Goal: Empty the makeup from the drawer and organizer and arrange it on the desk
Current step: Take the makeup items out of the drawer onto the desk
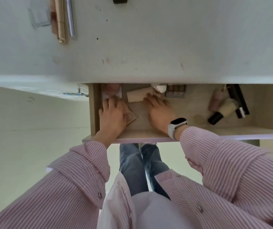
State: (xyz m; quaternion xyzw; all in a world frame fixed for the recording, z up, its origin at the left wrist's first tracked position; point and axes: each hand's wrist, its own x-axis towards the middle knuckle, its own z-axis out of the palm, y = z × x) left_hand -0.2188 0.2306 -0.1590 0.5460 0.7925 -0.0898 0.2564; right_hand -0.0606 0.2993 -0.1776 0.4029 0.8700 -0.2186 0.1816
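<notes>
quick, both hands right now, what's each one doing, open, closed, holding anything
Left hand: fingers curled over a pink compact in the drawer, gripping it.
Right hand: open, fingers reaching flat toward the beige tube, holding nothing.

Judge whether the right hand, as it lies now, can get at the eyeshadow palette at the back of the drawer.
Probably yes. The right hand lies just in front of the eyeshadow palette, with no object between them, though the desk edge overhangs its far part.

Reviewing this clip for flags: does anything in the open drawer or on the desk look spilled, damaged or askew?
Nothing looks spilled or broken. The bottles at the drawer's right end lie on their sides in a loose heap, and the desk top carries small reddish smudges. Both hands are inside the drawer.
</notes>
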